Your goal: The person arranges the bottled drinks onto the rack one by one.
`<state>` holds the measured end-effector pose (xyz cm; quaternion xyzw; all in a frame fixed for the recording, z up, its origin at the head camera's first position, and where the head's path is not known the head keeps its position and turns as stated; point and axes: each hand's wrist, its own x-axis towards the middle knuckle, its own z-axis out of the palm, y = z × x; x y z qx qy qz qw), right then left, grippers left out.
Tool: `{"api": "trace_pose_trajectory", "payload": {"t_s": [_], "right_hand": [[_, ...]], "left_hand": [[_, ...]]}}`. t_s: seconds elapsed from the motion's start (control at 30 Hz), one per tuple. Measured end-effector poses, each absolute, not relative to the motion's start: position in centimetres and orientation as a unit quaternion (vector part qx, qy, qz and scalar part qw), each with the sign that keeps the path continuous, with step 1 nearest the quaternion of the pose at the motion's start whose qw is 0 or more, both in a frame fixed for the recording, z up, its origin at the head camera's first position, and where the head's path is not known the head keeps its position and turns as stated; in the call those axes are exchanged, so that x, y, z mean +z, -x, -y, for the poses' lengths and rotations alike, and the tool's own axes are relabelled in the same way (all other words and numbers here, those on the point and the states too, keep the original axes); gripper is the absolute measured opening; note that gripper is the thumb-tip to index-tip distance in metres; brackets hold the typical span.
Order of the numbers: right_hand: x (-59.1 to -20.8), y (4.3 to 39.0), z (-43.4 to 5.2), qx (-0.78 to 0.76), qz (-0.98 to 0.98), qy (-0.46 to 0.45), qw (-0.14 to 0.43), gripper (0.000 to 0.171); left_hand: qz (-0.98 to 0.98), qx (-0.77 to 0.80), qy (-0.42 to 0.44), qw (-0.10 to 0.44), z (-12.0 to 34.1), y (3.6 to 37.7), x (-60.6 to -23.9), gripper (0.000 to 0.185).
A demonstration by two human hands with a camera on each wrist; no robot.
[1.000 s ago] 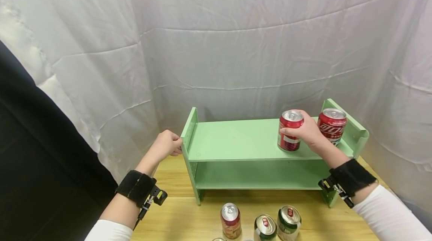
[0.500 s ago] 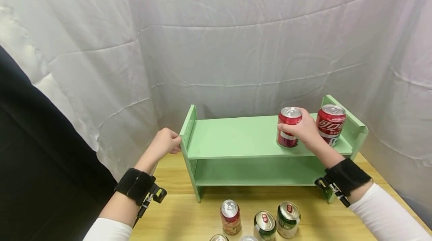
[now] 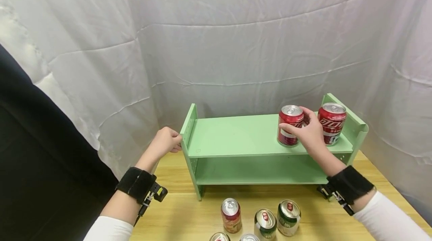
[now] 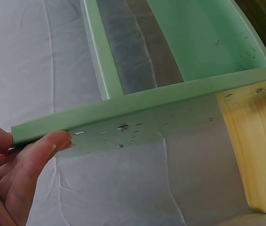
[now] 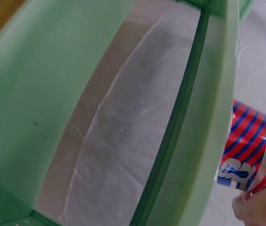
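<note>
My left hand pinches the front edge of the left side panel of a light green two-tier shelf. On the upper board, right of its middle, a red soda can stands upright. Around its right side is my right hand, thumb across the can's front and fingers spread behind, with a gap between palm and can. In the right wrist view the can's striped lower part shows past the board edge, a fingertip beside it. Another red cola can stands by the right side panel.
Several more cans stand on the wooden table in front of the shelf: a red one, two green-and-white ones, and others cut off by the lower frame edge. A pale curtain hangs behind; black cloth lies at left.
The right hand's fingers have loosened and spread away from the red can, which stands at about the same spot on the upper board. The left hand keeps its hold on the side panel.
</note>
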<state>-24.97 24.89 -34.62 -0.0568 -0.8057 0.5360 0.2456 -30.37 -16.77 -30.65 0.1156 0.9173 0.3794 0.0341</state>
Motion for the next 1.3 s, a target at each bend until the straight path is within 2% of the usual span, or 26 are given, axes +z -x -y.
{"api": "trace_pose_trajectory", "payload": {"t_s": [0.1, 0.3, 0.6, 0.93, 1.3], "right_hand": [[-35.1, 24.3, -24.7, 0.554, 0.788, 0.056, 0.264, 0.085], [-35.7, 23.5, -24.5, 0.586, 0.766, 0.063, 0.255, 0.075], [-36.6, 20.3, -24.7, 0.580, 0.779, 0.053, 0.233, 0.078], [-38.0, 17.6, -24.0, 0.563, 0.774, 0.003, 0.289, 0.069], [-39.3, 14.8, -20.2, 0.586, 0.770, -0.073, 0.242, 0.071]], "left_hand": [[-0.918, 0.378, -0.116, 0.034, 16.8, 30.4, -30.5, 0.028], [-0.921, 0.371, -0.115, 0.031, 17.0, 30.2, -30.3, 0.028], [-0.920, 0.371, -0.121, 0.037, 16.6, 30.0, -30.2, 0.032], [-0.919, 0.374, -0.122, 0.035, 16.5, 29.9, -30.2, 0.030], [-0.917, 0.380, -0.118, 0.041, 16.4, 29.9, -30.2, 0.029]]}}
